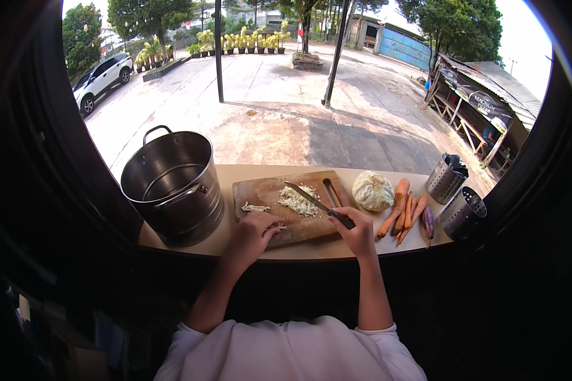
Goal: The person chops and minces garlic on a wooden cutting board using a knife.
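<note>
At the left end of the worktop (327, 249) there stands a large metal pot (197, 219), which has two handles. Toward the right end lie several orange carrots (398, 203), beside them one purple vegetable (428, 222), and then two perforated metal holders (461, 219). Outside are a white car (104, 79), a row of potted plants (251, 42) and a blue gate (403, 48).

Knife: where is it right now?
In the head view, the knife is just right of centre, held in the right hand, its blade pointing up and left across the pale chopped pile above the cutting board.
</note>
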Tool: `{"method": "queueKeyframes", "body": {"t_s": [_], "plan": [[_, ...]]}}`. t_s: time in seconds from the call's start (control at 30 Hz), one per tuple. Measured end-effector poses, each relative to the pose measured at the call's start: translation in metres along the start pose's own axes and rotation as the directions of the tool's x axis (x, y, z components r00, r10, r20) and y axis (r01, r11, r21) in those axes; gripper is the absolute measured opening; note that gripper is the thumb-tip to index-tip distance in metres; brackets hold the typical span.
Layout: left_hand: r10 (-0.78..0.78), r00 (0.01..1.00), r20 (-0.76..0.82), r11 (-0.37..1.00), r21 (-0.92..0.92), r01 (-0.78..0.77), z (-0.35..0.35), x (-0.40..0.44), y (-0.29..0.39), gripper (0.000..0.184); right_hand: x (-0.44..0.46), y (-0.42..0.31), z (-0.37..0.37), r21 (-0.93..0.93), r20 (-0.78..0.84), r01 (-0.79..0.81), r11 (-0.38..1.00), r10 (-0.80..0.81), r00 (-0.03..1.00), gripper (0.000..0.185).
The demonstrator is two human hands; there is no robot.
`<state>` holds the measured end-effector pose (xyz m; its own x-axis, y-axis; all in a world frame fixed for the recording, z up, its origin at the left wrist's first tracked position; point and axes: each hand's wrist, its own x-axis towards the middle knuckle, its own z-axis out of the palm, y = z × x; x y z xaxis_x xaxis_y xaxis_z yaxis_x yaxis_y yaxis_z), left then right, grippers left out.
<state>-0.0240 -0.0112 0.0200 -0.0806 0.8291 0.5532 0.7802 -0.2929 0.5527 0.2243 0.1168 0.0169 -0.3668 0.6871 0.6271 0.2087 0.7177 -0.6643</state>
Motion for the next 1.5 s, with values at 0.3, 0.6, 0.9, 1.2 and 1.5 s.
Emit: {"method": "queueKeyframes", "body": {"t_s": [0.3,0.6,0.9,1.2,1.5], "plan": [[-0.177,0.975,-0.138,0.983,-0.069,0.169,0.015,-0.006,0.006,0.016,-0.026,-0.062,0.001,-0.211,0.18,-0.187,0.96,0.226,0.957,0.022],[-0.101,0.973,-0.208,0.995,-0.036,0.096,0.024,-0.008,-0.005,0.015,-0.045,-0.106,0.008,-0.416,0.41,-0.053,0.908,0.239,0.88,0.053],[-0.224,0.963,-0.15,0.972,-0.11,0.209,0.021,-0.007,0.002,0.018,-0.054,-0.122,0.006,-0.508,0.394,-0.044,0.86,0.277,0.876,0.054],[-0.215,0.963,-0.165,0.974,-0.11,0.199,0.023,-0.006,0.0,0.018,-0.056,-0.118,0.014,-0.537,0.38,-0.008,0.844,0.25,0.89,0.053],[-0.199,0.964,-0.177,0.979,-0.077,0.188,0.022,-0.006,0.003,0.018,-0.039,-0.109,0.016,-0.495,0.354,-0.101,0.863,0.307,0.884,0.047]]}}
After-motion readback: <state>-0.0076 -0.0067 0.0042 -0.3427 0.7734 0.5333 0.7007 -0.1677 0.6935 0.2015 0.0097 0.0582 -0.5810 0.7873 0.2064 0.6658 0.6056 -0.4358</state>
